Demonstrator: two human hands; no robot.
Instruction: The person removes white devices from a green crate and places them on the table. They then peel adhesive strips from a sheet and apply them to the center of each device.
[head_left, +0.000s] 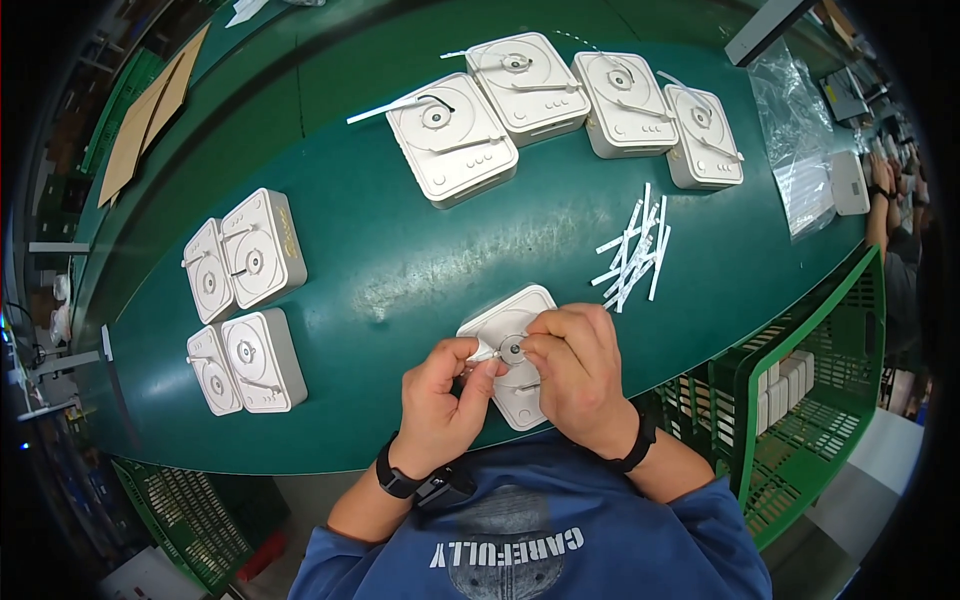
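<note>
A white device (522, 302) shaped like a small record player lies in front of me at the table's near edge, partly covered by both hands. My left hand (443, 400) is closed in a pinch over its left side; a small white piece (484, 350) shows at the fingertips, its kind unclear. The fingers of my right hand (580, 375) are pinched together at the edge of a round grey disc (513, 349) near the device's middle. What these fingers grip, if anything, is hidden.
More white devices (450, 140) stand at the back, some with strips hanging off, and several (262, 360) at the left. White strips (635, 255) lie loose to the right. Clear plastic bags (795, 140) lie at far right. A green crate (745, 420) stands by the right table edge.
</note>
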